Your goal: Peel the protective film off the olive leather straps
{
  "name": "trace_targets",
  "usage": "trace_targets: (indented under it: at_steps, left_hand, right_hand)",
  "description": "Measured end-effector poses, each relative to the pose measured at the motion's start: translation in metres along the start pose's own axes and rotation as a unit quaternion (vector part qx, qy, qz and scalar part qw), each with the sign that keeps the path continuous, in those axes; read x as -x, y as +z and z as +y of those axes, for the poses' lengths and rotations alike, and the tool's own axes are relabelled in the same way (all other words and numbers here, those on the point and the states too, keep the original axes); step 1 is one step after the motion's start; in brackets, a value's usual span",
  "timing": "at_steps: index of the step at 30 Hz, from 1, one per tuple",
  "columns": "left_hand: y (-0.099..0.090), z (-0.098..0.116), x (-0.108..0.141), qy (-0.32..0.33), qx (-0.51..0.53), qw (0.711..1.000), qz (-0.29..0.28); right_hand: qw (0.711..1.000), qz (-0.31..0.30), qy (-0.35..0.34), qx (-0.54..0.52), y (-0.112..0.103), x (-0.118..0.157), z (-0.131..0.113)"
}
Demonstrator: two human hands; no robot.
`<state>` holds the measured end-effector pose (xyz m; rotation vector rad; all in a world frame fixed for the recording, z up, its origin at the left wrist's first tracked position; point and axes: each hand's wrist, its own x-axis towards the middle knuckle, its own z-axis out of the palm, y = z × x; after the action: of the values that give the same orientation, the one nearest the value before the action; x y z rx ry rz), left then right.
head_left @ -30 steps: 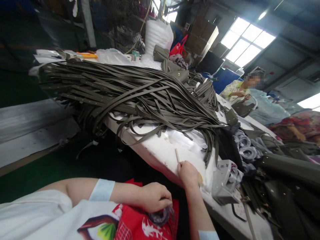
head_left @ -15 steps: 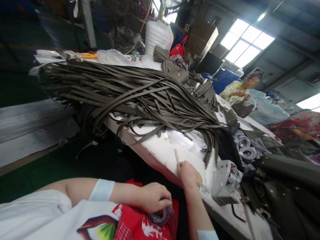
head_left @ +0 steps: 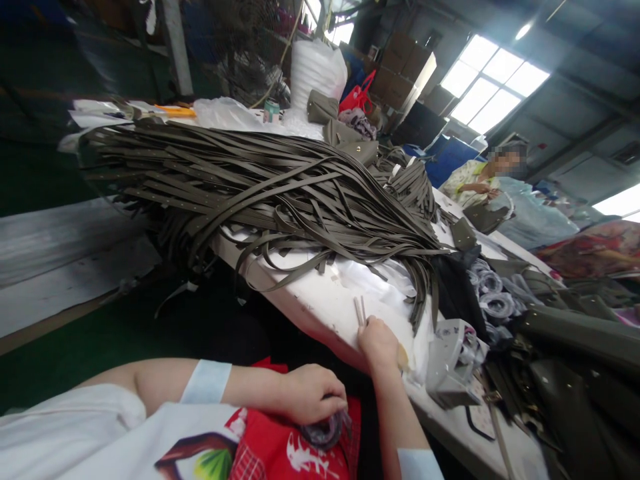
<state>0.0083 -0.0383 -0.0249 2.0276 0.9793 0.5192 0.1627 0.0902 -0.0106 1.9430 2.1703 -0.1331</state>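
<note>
My left hand (head_left: 317, 393) is closed on a rolled-up dark strap in clear plastic (head_left: 323, 435), held in front of the red apron (head_left: 295, 460). Over the table's near edge, my right hand (head_left: 380, 343) is closed in a pinch on a thin pale strip (head_left: 360, 310). Its upper end shows as two narrow prongs, and I cannot tell whether that is one folded piece or two. Just right of this hand stands a grey tape dispenser (head_left: 450, 363). Beyond the hands lies a large heap of dark olive straps (head_left: 280, 187).
The white table (head_left: 310, 310) runs diagonally. Wrapped strap coils (head_left: 495, 297) and olive bags (head_left: 575, 373) lie to the right. At the back are a can (head_left: 271, 111), a white foam roll (head_left: 317, 73) and a fan. Another person (head_left: 480, 180) works across the table.
My right hand has shifted slightly to the right, and the pale strip's end now appears split in two. My left hand stays closed on the coil, almost unmoved.
</note>
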Motion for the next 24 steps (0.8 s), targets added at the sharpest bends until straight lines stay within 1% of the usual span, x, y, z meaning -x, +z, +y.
trace_targets:
  at_steps: [4, 7, 10, 12, 13, 15, 17, 18, 21, 24]
  left_hand:
    - [0.000, 0.000, 0.000, 0.001, 0.005, 1.000, -0.007]
    - [-0.001, 0.001, 0.001, -0.007, 0.011, 1.000, -0.011]
    - [-0.002, 0.002, 0.001, -0.009, 0.018, 1.000, -0.013]
    - [-0.002, 0.001, 0.000, -0.013, 0.022, 1.000, -0.017]
    - [-0.002, 0.001, -0.001, -0.014, 0.026, 0.999, -0.020]
    - [-0.002, 0.000, -0.002, -0.018, 0.036, 0.999, -0.024]
    - [-0.001, 0.000, -0.003, -0.021, 0.050, 0.998, -0.028]
    - [0.000, 0.001, -0.003, -0.024, 0.059, 0.997, -0.033]
    - [0.003, 0.003, -0.001, -0.026, 0.094, 0.993, -0.063]
    - [0.009, 0.007, -0.001, -0.031, 0.105, 0.989, -0.098]
  right_hand:
    - [0.998, 0.001, 0.025, -0.052, -0.001, -0.010, 0.025]
    - [0.994, 0.026, 0.044, -0.101, -0.006, -0.013, 0.045]
    - [0.983, 0.062, 0.043, -0.165, -0.015, -0.006, 0.059]
    - [0.974, 0.069, 0.024, -0.216, -0.019, 0.003, 0.066]
    - [0.963, 0.068, 0.012, -0.259, -0.019, 0.008, 0.069]
    - [0.929, 0.073, -0.003, -0.363, -0.018, 0.018, 0.073]
    - [0.896, 0.096, 0.003, -0.435, -0.014, 0.023, 0.078]
    - [0.888, 0.113, 0.013, -0.445, -0.012, 0.024, 0.080]
    - [0.894, 0.159, 0.033, -0.417, -0.004, 0.021, 0.083]
    - [0.898, 0.171, 0.013, -0.406, 0.002, 0.016, 0.079]
